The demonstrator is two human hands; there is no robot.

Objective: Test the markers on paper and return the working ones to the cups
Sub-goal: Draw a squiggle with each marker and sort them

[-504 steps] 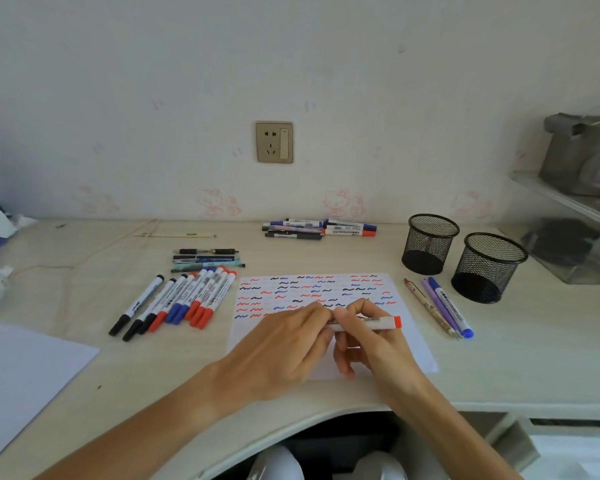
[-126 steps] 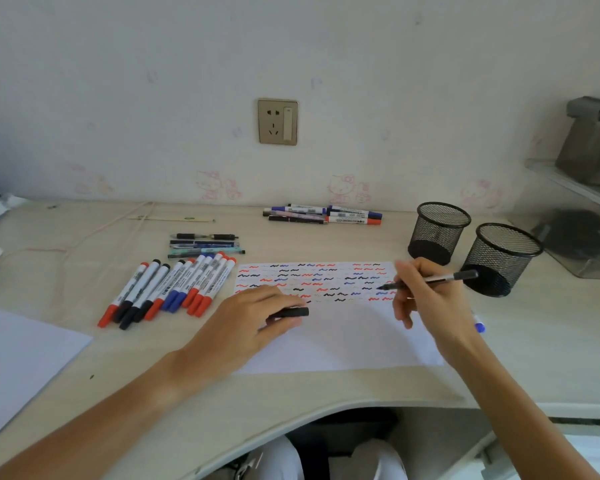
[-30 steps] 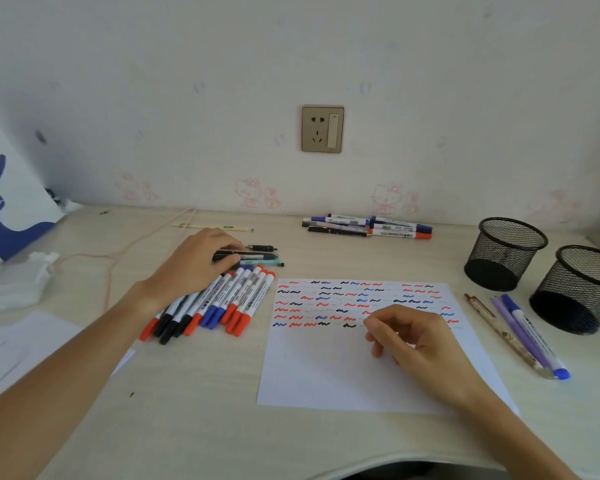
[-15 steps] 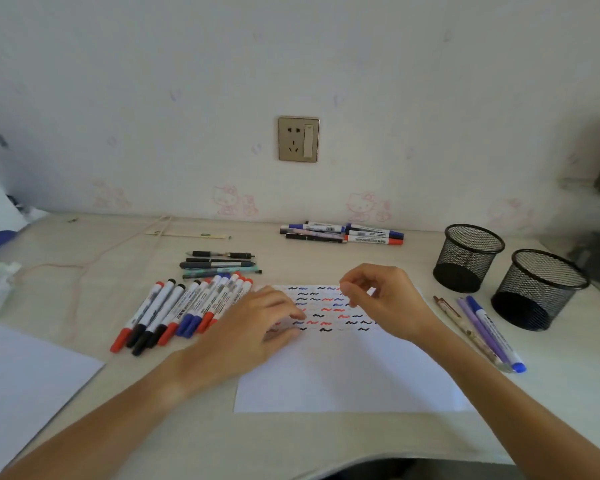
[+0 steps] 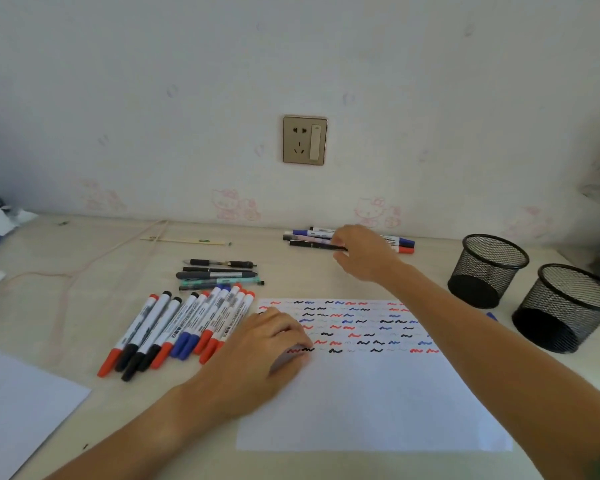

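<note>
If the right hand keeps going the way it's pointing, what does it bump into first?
The right hand points left and back, at the far bunch of markers. Its fingertips look already upon them, probably the black one, though depth is unclear.

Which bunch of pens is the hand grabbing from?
The right hand reaches the pens by the wall, under the socket; the other bunches lie untouched farther left.

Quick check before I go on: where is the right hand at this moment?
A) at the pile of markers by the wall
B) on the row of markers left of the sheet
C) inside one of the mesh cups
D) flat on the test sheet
A: the right hand reaches over the pile of markers by the wall, fingers on them, while the left hand rests on the test sheet.
</note>
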